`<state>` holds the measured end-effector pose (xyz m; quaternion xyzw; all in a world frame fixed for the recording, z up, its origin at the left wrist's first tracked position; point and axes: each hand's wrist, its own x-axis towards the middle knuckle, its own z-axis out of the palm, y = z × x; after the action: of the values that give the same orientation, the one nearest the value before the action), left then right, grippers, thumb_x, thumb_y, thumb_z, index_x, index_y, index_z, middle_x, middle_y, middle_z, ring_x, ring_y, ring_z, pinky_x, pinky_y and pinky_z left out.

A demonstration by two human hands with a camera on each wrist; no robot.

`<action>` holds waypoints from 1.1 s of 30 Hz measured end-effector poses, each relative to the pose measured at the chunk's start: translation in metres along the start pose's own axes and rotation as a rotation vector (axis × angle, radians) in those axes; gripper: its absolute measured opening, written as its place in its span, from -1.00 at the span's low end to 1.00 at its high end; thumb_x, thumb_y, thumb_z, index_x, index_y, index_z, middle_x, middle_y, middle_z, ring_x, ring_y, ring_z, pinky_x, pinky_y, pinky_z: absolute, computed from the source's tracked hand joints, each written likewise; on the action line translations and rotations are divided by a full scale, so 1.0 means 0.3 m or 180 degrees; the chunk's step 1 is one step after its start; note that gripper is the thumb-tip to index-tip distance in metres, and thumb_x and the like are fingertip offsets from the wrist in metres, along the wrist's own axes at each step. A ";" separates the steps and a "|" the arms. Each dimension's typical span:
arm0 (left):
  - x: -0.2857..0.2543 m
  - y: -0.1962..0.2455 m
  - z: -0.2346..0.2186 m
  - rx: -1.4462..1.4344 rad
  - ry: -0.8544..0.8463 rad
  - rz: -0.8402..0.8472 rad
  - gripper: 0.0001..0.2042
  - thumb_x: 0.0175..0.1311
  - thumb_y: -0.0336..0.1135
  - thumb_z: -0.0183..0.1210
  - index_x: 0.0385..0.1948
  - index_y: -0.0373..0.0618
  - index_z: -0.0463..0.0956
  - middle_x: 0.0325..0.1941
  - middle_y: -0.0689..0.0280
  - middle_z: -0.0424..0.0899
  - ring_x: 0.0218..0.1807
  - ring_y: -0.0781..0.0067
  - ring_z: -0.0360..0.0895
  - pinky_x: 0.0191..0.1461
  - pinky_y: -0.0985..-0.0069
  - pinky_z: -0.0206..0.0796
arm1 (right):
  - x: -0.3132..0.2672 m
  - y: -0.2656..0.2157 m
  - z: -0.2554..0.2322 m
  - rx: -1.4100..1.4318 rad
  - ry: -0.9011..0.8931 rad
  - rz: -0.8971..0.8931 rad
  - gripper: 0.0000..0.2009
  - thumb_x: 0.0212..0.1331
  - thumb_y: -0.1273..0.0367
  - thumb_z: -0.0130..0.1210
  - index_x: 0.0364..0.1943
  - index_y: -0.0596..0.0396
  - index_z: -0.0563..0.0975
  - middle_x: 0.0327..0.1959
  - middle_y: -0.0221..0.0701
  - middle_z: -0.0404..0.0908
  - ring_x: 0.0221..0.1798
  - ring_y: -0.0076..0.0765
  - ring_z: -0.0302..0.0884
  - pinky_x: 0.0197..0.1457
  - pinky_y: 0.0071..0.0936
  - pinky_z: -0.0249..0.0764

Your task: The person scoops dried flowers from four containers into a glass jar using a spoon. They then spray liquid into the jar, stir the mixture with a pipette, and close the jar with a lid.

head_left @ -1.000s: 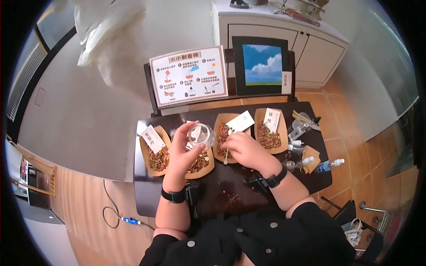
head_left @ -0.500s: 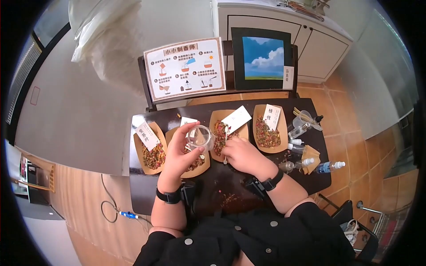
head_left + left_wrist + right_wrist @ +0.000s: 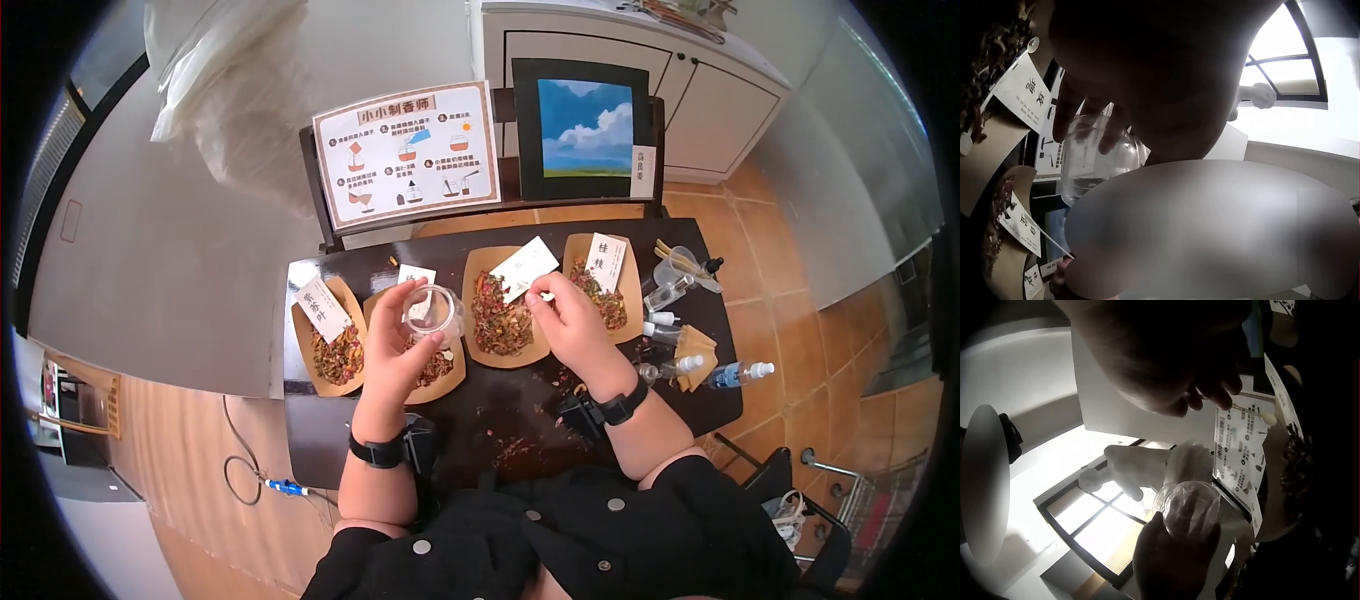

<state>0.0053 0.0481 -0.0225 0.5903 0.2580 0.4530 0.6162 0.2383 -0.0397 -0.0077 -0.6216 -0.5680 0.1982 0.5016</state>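
Observation:
A clear jar (image 3: 434,311) is gripped by the left hand (image 3: 394,350), its round mouth facing up towards the head camera. The right hand (image 3: 575,325) pinches a thin spoon, whose pale bowl (image 3: 1269,419) shows in the right wrist view. That hand is over the gap between two paper trays of dried herbs: a middle one (image 3: 500,325) with a white card (image 3: 526,268), and one farther right (image 3: 630,290). Another herb tray (image 3: 452,385) lies partly under the left hand and jar. In the left wrist view the jar (image 3: 1094,156) looks mostly see-through.
At the far left of the dark table (image 3: 470,440) lies another herb tray (image 3: 340,350). Small bottles (image 3: 725,376) and a plastic cup (image 3: 677,265) crowd the right side. A printed sign (image 3: 408,155) and a framed picture (image 3: 588,130) stand behind. Crumbs lie near the front.
The right hand has moved up and to the right from the middle tray with the spoon. The left hand still holds the jar, slightly farther left in the head view.

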 end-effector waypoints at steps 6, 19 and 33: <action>-0.001 0.051 -0.016 0.0126 -0.0273 -0.0410 -0.36 0.11 -0.63 0.25 0.32 -0.20 0.31 0.33 0.17 0.39 0.34 0.35 0.36 0.27 0.46 0.37 | -0.011 0.004 -0.006 -0.0052 0.0073 0.0199 -0.80 0.41 0.29 0.10 -0.21 0.15 0.45 -0.34 -0.20 0.58 -0.37 -0.17 0.55 -0.30 -0.31 0.41; 0.009 0.048 -0.044 0.0249 -0.0491 -0.0522 -0.35 0.07 -0.61 0.28 0.32 -0.26 0.35 0.32 0.20 0.46 0.27 0.39 0.44 0.34 0.44 0.29 | 0.002 0.011 -0.036 -0.0595 0.0197 0.0214 -0.88 0.37 0.40 0.03 -0.11 0.12 0.41 -0.34 -0.17 0.61 -0.26 0.06 0.59 -0.23 -0.13 0.45; 0.009 0.048 -0.042 0.0444 -0.0499 -0.0461 -0.35 0.09 -0.59 0.30 0.32 -0.27 0.34 0.30 0.21 0.47 0.30 0.38 0.43 0.36 0.42 0.26 | 0.021 0.054 -0.012 -0.1130 0.0602 -0.0516 -0.90 0.34 0.47 0.02 -0.15 0.18 0.46 -0.33 -0.13 0.61 -0.20 0.09 0.59 -0.14 -0.06 0.46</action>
<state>-0.0079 0.0550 -0.0101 0.6452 0.2819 0.3407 0.6230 0.2513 -0.0329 -0.0180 -0.6683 -0.5926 -0.0051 0.4496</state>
